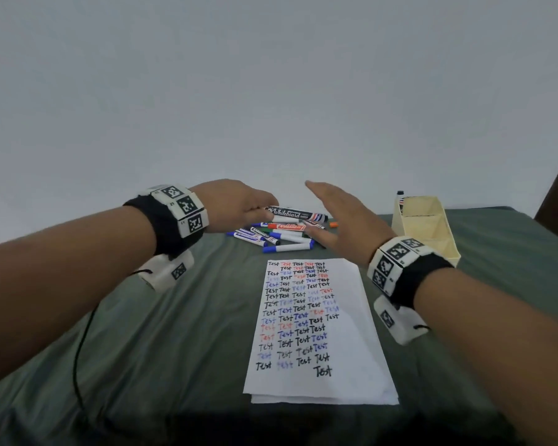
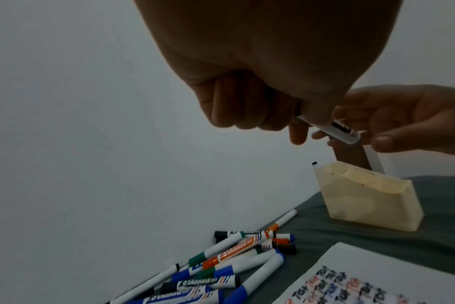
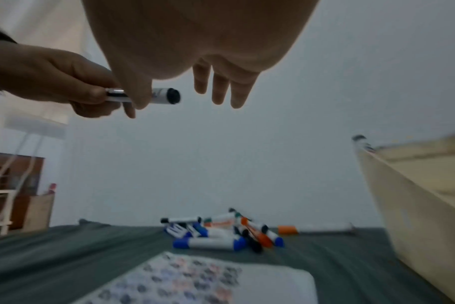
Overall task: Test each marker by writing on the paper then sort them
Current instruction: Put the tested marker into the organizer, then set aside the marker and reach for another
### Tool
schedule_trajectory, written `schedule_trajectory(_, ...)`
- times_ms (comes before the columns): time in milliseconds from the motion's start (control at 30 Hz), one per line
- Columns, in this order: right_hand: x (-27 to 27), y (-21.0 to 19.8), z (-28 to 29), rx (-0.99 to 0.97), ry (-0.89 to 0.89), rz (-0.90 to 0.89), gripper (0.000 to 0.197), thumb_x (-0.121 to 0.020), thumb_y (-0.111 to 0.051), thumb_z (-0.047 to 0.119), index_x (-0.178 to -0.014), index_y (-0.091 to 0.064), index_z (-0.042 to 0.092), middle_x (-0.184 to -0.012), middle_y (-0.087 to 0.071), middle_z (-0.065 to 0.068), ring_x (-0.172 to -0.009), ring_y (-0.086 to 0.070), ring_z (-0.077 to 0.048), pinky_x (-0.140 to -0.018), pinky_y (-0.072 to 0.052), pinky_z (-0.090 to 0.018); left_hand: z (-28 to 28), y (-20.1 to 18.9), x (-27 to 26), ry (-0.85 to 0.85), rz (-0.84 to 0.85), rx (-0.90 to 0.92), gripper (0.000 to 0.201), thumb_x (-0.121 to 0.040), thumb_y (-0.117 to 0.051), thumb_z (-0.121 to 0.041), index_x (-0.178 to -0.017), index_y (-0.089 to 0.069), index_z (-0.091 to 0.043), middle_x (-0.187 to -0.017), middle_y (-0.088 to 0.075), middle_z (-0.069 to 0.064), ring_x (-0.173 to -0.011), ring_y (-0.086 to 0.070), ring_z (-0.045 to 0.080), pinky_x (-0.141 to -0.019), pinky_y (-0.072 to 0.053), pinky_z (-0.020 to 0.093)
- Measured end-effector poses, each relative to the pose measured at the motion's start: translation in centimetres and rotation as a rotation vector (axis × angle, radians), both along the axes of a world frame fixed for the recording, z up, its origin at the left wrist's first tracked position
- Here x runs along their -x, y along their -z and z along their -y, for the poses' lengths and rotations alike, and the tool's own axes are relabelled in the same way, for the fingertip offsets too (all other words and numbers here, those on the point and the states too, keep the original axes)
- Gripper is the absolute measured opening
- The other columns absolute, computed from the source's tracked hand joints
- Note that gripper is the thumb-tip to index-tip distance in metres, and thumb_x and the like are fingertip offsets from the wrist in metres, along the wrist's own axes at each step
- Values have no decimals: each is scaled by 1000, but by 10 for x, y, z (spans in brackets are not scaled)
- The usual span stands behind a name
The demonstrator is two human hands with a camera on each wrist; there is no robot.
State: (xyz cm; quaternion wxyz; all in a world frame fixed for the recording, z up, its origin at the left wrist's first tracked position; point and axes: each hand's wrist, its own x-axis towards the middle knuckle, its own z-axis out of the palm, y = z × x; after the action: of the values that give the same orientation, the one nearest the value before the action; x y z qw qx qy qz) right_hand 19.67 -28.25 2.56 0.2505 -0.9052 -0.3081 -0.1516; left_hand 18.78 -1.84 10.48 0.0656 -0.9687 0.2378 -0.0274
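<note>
Head view: left hand (image 1: 236, 204) fingers clamped on black-capped whiteboard marker (image 1: 295, 214), held above marker pile (image 1: 274, 236). Right hand (image 1: 345, 217) fingers straight, spread, just beside marker. White paper (image 1: 351, 333) on green cloth (image 1: 174, 333).

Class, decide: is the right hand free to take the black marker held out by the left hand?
Probably yes: the right hand is open beside the black marker, whose cap end sticks out of the left hand unobstructed.

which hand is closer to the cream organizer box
Right. The right hand hovers open just left of the box, reaching toward the black marker. The left hand grips that marker farther left, above the marker pile.
</note>
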Motion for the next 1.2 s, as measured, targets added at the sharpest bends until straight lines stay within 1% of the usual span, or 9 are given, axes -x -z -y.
schedule_trajectory(133,15,-37,-29,51,-36,-20,38,-103,-54,39,-141,-57,31,-120,-69,5,-111,-60,-16,-95,-46,-34,-1,-27,21,-17,20,18,35,-99,-37,-60,-122,-56,-41,-85,-66,-16,-78,-59,8,-72,-42,31)
schedule_trajectory(333,36,-46,-56,18,-74,25,18,-104,-54,31,-112,-67,21,-83,-59,8,-81,-55,-17,-74,-43,-36,-19,-62,38,-49,21,-31,27,-93,-46,-65,-113,-58,-51,-69,-59,-34,-67,-54,-9,-61,-35,24)
schedule_trajectory(467,37,-39,-61,-16,-61,20,22,-104,-54,29,-121,-67,22,-90,-60,9,-87,-54,-14,-77,-41,-32,-28,-61,44,-148,-77,-58,61,-73,-54,-83,-124,-44,-51,-78,-58,-23,-76,-56,-2,-63,-37,26)
schedule_trajectory(567,34,-29,-52,-11,-21,-22,25,-103,-56,30,-124,-67,22,-91,-62,8,-90,-58,-16,-75,-37,-28,-40,-38,41,-246,-159,-3,85,-76,-58,-79,-142,-26,-36,-103,-55,-12,-95,-59,17,-83,-43,33)
schedule_trajectory(700,31,-5,-34,-135,49,-112,40,-103,-57,29,-143,-54,33,-91,-56,16,-76,-51,0,-74,-41,-23,-56,24,31,-355,-117,155,46,-98,-48,-37,-136,-30,-18,-101,-64,3,-74,-57,19,-71,-39,31)
schedule_trajectory(800,34,16,-24,-259,105,-216,33,-103,-56,29,-132,-59,44,-95,-61,21,-64,-58,-1,-72,-54,-26,-61,69,32,-385,-115,201,25,-98,-51,-21,-117,-37,-13,-91,-63,8,-69,-55,19,-59,-34,30)
schedule_trajectory(967,46,45,-21,-740,104,-598,20,-97,-68,17,-108,-75,31,-105,-73,-2,-53,-65,-16,-55,-57,-27,-56,121,29,-373,-172,91,22,-90,-70,-20,-110,-66,-14,-114,-69,5,-107,-62,25,-87,-45,30)
schedule_trajectory(1067,51,56,-18,-1083,8,-894,32,-91,-75,12,-120,-71,23,-105,-70,-4,-65,-63,-18,-63,-51,-31,-49,141,28,-379,-187,94,22,-90,-69,-14,-113,-72,-12,-114,-71,6,-106,-65,23,-90,-47,28)
schedule_trajectory(1200,50,77,-10,-1226,-99,-1003,48,-89,-74,9,-134,-64,22,-98,-66,-1,-78,-61,-15,-70,-50,-32,-49,156,28,-370,-171,174,33,-89,-69,-7,-121,-64,-10,-116,-69,7,-109,-62,24,-92,-43,29)
